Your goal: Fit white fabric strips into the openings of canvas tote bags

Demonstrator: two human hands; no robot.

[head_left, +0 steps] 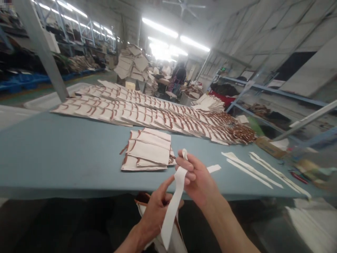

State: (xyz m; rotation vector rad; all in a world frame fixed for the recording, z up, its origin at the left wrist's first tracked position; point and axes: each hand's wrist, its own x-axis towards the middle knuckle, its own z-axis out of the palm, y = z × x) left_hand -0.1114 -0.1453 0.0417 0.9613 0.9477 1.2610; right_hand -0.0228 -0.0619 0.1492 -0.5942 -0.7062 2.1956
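Note:
My right hand (196, 179) is closed on a white fabric strip (173, 203), which loops between its fingers and hangs down toward me. Close by on the left, my left hand (158, 207) has its fingers bent, and one fingertip reaches up to the strip's edge. Beneath that hand, below the table's front edge, is a cream cloth piece with brown edging (142, 199); the left fingers appear closed on it, though they are partly hidden. Just beyond my hands lies a small stack of similar brown-edged cloth pieces (150, 147) on the blue-green table (65, 154).
Long overlapping rows of brown-edged cloth pieces (147, 117) cover the table's far side. More white strips (250, 170) lie to the right, near a cardboard box (271, 147). A metal post (42, 49) rises at the left. Farther back, a person (179, 75) is among piled cloth.

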